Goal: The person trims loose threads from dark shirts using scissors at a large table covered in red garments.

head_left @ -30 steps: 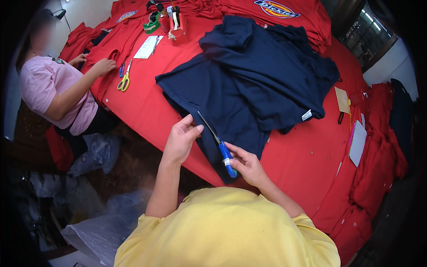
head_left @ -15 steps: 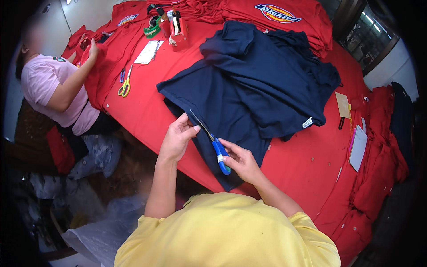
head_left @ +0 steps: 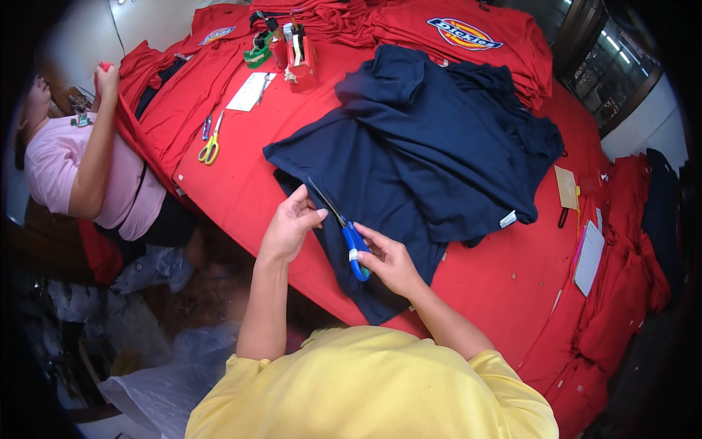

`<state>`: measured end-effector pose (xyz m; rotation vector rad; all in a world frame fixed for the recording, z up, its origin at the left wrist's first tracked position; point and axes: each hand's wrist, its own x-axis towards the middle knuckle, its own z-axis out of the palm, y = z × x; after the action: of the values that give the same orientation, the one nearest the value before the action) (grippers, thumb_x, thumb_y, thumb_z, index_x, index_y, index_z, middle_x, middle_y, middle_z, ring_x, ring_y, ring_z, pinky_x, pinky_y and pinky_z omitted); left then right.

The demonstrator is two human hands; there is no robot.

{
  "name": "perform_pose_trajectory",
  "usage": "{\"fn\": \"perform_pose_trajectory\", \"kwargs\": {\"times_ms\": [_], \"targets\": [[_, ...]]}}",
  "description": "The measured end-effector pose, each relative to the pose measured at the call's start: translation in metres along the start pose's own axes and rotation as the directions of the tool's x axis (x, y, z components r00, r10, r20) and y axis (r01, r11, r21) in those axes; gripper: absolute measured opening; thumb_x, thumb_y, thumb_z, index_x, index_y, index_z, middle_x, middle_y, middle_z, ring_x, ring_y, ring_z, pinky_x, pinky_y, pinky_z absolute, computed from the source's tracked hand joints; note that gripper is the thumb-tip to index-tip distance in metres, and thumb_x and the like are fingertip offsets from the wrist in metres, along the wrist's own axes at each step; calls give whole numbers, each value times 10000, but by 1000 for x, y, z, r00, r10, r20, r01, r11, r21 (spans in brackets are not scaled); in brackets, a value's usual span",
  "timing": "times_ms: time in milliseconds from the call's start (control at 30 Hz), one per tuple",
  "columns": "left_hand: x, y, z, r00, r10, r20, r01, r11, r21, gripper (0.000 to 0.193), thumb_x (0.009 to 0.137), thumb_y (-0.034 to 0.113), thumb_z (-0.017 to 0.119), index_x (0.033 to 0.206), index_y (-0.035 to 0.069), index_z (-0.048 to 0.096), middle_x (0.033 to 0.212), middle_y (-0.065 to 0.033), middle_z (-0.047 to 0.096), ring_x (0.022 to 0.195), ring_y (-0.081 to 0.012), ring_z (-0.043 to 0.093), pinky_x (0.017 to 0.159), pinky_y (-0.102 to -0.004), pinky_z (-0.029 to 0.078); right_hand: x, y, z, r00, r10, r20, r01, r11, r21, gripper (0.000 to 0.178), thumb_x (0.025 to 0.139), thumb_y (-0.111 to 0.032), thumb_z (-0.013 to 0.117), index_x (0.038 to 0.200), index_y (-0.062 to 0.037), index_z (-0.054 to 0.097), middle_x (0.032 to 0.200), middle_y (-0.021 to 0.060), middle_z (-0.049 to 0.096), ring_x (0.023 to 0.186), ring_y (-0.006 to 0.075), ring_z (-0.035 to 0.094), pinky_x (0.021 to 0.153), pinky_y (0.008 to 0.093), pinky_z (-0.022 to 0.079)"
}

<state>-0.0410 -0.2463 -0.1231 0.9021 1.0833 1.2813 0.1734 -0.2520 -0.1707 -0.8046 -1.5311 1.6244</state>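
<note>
A navy T-shirt (head_left: 439, 139) lies spread and rumpled, its lower edge toward me. My left hand (head_left: 289, 227) is closed at that edge, fingers and thumb pinching the cloth; the exact grip is partly hidden. A pair of blue-handled scissors (head_left: 356, 245) is in my right hand (head_left: 391, 265), fingers wrapped round the handles. Its narrow blades point away and leftward over the shirt, beside my left fingertips. A small white label (head_left: 507, 219) shows at the shirt's right side.
Red cloth covers the table (head_left: 482, 293). Toward the left lie yellow-handled scissors (head_left: 210, 150) and a white paper (head_left: 251, 92). Beyond are a red holder (head_left: 302, 73) and piled red shirts (head_left: 504, 62). A person (head_left: 95, 161) at the left lifts red cloth. A white card (head_left: 589, 256) lies right.
The scissors have shifted slightly left and upward along the shirt with my right hand. My left hand stays nearly in place. The other person has raised the red cloth higher.
</note>
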Motion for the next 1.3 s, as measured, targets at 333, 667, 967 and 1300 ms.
{"fn": "perform_pose_trajectory", "kwargs": {"times_ms": [333,667,967,1300], "targets": [[21,-2,-14,997,2,-79,-15,988,-155,315,860,-34,568,1169,23,577,997,-45,641,897,-112,602,756,-248,482,14,5,-2,992,115,47,-117,991,56,478,927,-138,607,1370,-18,478,955,39,623,716,68,583,587,238,517],[26,0,-18,999,-13,-40,10,997,-76,430,866,-22,563,1289,31,506,1049,-44,633,925,-126,605,827,-281,483,39,10,-4,984,162,74,-169,979,114,461,921,-114,593,1356,-6,486,956,46,642,702,61,579,552,234,522],[34,5,-23,992,22,-124,-32,997,-74,301,872,-39,560,1170,2,573,1000,-44,634,923,-122,611,817,-277,499,48,-5,-1,999,-16,28,22,971,-239,548,868,-231,688,1319,25,514,1093,174,643,918,169,647,844,300,493],[39,-5,-28,991,61,-121,-71,994,-83,297,882,-17,554,1179,-17,568,1054,-62,650,952,-138,623,850,-284,505,51,-1,-2,993,-119,22,121,954,-275,558,854,-222,695,1318,27,512,1019,142,642,823,155,629,784,283,496]]}}
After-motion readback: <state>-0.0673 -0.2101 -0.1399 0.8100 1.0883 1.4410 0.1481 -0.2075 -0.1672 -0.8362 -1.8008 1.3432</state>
